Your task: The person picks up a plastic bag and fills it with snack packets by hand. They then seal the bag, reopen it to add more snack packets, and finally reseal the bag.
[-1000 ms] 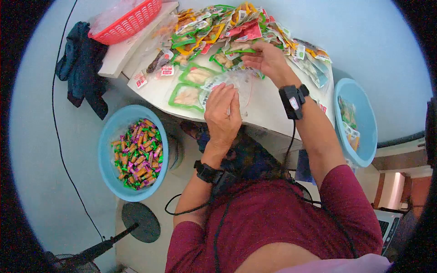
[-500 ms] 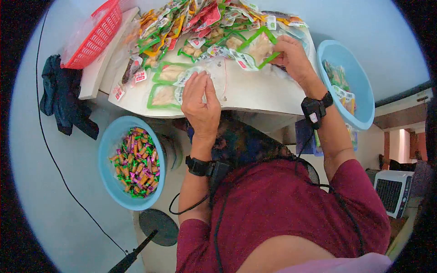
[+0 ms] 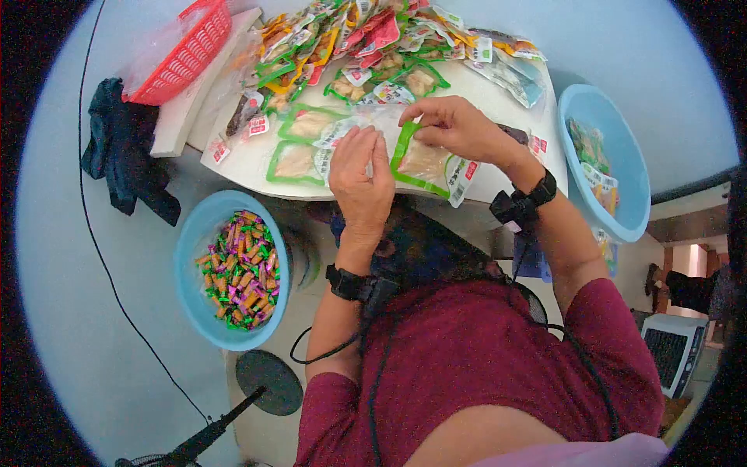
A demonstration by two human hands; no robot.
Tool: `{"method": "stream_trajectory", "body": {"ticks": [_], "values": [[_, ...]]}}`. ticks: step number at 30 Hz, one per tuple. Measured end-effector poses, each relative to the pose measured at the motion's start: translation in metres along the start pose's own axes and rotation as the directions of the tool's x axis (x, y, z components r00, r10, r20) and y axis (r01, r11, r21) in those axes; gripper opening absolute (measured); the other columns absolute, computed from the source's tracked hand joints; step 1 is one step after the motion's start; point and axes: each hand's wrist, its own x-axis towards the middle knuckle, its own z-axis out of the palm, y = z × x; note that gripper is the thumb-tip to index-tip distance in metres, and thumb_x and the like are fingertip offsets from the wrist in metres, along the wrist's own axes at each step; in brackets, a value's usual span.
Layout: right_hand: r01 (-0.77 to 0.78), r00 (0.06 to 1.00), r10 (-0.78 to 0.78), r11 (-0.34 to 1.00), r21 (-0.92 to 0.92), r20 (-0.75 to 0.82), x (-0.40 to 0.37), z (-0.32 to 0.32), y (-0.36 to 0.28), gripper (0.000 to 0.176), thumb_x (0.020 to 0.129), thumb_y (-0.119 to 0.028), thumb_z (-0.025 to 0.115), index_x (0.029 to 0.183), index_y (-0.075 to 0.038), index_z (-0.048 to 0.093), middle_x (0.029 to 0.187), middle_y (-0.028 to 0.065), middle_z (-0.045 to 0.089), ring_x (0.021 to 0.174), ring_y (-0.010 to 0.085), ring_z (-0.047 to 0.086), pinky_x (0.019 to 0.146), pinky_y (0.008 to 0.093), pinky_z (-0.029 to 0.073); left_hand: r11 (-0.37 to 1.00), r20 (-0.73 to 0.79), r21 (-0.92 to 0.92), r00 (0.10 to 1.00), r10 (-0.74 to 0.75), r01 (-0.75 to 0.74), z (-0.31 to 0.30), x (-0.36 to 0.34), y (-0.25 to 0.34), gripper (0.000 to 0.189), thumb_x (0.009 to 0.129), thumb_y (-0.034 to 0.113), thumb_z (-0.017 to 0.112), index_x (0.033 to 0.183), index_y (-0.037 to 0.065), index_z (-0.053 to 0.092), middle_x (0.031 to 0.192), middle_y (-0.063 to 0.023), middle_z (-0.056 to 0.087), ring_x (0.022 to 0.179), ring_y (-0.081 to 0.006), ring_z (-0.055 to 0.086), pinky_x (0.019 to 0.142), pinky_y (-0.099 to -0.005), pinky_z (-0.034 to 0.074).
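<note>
My right hand (image 3: 463, 132) pinches the upper edge of a green-edged snack packet (image 3: 424, 165), pale food showing through its window. The packet hangs tilted near the table's front edge. Just left of it, my left hand (image 3: 362, 179) lies palm down with outstretched fingers over the right ends of two similar packets, an upper one (image 3: 310, 123) and a lower one (image 3: 296, 161). Clear plastic film (image 3: 381, 117) shows beyond its fingertips. What lies under that palm is hidden.
A heap of mixed snack packets (image 3: 366, 43) covers the back of the white table (image 3: 257, 162). Blue tubs stand on both sides, the left one (image 3: 183, 249) with small wrapped sweets, the right one (image 3: 634, 156) with packets. A red basket (image 3: 183, 66) sits back left.
My right hand has brought its packet down and left, from the table's right side to beside my left hand. My left hand stays over the two packets. The view has shifted slightly.
</note>
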Motion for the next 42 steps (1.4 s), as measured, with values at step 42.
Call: {"method": "stream_trajectory", "body": {"ticks": [42], "values": [[-0.078,0.956,0.278,0.557,0.827,-0.096,-0.042,0.018,0.022,0.019,0.09,-0.011,0.062,0.107,-0.002,0.057,0.099,0.0072,0.067,0.085,0.0154,0.066,0.08,0.0307,0.055,0.949,0.02,-0.053,0.95,-0.311,0.311,0.001,0.006,-0.007,0.014,0.088,0.015,0.059,0.084,0.001,0.06,0.077,-0.0162,0.06,0.077,-0.0364,0.056,0.068,-0.0463,0.042]]}}
